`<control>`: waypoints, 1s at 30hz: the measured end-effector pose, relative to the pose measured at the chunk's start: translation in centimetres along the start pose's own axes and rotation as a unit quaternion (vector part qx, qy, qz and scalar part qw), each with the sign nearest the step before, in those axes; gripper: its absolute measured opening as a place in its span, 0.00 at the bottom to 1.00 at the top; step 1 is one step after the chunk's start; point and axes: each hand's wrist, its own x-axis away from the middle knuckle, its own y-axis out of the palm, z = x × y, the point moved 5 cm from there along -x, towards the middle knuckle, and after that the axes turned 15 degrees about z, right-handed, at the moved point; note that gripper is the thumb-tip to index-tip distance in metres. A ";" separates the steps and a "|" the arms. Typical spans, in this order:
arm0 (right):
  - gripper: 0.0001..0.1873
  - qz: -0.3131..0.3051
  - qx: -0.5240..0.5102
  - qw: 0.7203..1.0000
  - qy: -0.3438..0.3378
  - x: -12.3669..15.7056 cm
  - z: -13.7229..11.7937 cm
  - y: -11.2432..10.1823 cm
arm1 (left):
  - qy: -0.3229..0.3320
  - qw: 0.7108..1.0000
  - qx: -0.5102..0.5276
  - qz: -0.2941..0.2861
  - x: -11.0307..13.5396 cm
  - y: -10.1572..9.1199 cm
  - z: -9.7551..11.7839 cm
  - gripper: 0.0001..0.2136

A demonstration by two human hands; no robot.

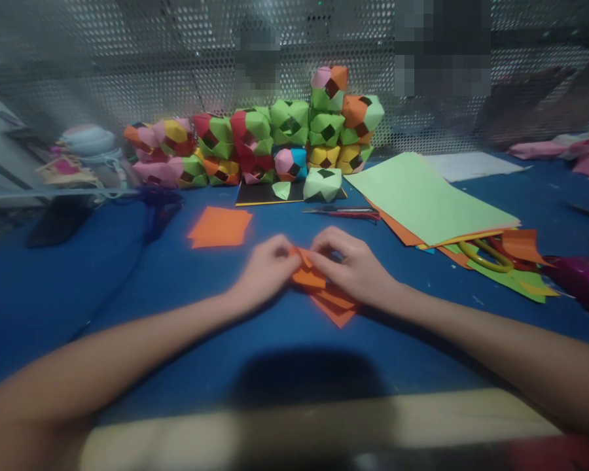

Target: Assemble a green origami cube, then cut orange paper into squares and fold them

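Between both hands is a small folded piece of orange paper (308,277), just above the blue table. My left hand (269,265) pinches its left side with thumb and fingers. From the other side, my right hand (356,265) pinches its upper right edge, the fingers curled. Beneath the folded piece and the right palm lie more orange paper sheets (341,314), partly hidden. A small stack of orange paper squares (220,227) lies to the left, beyond my left hand.
Colourful folded paper cubes (289,123) are piled along the back by a perforated metal screen (177,78). Red-handled scissors (353,212) lie beyond my hands. Light green sheets (432,203), yellow-handled scissors (485,256) and a purple object (576,275) are at right.
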 end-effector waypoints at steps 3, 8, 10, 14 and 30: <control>0.03 -0.019 0.000 0.997 0.075 -0.1 0.6 0.1 | 0.007 1.000 0.002 -0.004 0.0 0.1 0.0 0.07; 0.06 -0.046 0.016 0.993 0.109 0.0 0.8 0.3 | 0.004 1.000 -0.004 -0.017 0.1 0.2 0.0 0.05; 0.06 -0.044 0.017 0.994 0.103 -0.1 0.7 0.3 | -0.001 1.000 -0.003 -0.018 0.0 0.2 0.0 0.04; 0.08 -0.047 0.014 0.994 0.099 -0.1 0.6 0.2 | -0.007 1.000 0.000 -0.017 0.1 0.1 0.0 0.04; 0.11 -0.048 0.001 0.984 0.170 -0.1 0.5 0.1 | -0.034 0.998 0.036 -0.050 0.2 0.5 0.1 0.05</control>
